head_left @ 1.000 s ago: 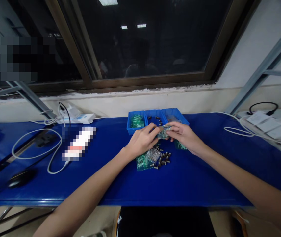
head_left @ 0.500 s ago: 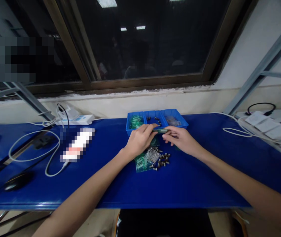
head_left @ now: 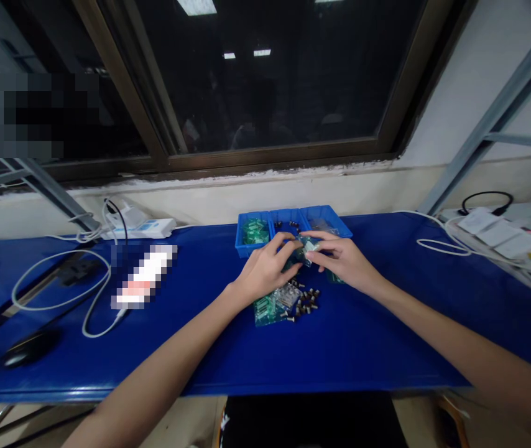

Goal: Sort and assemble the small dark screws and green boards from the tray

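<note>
A small clear-green plastic packet [head_left: 309, 245] is held up between my two hands, just in front of the blue bins. My left hand [head_left: 265, 269] has its fingers curled at the packet's left side. On the other side my right hand [head_left: 346, 262] pinches it between thumb and fingers. Beneath them on the table lie a green packet [head_left: 268, 312], a clear packet [head_left: 288, 295] and a scatter of dark-headed screws [head_left: 306, 303]. Another green piece [head_left: 334, 277] shows partly under my right hand.
Three joined blue bins [head_left: 245, 250] stand against the wall, holding green packets [head_left: 255, 233], dark screws [head_left: 288, 224] and clear packets [head_left: 322, 226]. To the left are a blurred-out phone-like object [head_left: 147, 277], a white cable, a power strip [head_left: 153, 228] and a black mouse [head_left: 30, 348]. White adapters [head_left: 494, 230] sit right.
The packet has been tilted so that its face now shows, and my hands have come slightly lower and closer around it. The camera view has shifted a little.
</note>
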Available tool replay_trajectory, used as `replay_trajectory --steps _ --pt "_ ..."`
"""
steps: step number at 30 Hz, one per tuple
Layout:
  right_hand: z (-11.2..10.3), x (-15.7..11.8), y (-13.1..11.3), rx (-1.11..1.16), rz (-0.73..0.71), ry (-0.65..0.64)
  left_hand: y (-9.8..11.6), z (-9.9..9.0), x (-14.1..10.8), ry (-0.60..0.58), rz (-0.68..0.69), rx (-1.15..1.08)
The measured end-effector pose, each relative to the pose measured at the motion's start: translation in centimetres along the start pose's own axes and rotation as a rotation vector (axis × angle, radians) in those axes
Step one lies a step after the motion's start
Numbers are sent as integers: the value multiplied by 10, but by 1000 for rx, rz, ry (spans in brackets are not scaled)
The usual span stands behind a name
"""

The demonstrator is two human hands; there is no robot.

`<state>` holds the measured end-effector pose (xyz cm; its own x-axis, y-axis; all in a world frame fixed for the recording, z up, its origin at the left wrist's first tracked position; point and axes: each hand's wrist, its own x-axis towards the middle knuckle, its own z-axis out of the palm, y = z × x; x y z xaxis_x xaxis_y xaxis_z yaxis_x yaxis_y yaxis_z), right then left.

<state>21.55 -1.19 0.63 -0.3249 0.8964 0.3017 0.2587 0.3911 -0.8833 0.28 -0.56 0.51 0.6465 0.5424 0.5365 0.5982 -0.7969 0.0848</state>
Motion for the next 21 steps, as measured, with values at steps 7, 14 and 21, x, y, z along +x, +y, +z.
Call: replay_trajectory --steps 7,14,21 --pt "0 0 1 28 -28 -18 -2 7 0 110 18 -30" --pt "2 -4 -2 -23 -16 -69 -17 -6 6 295 -213 -211" --pt "-2 -2 1 -77 7 -50 -49 -39 6 511 -317 -54"
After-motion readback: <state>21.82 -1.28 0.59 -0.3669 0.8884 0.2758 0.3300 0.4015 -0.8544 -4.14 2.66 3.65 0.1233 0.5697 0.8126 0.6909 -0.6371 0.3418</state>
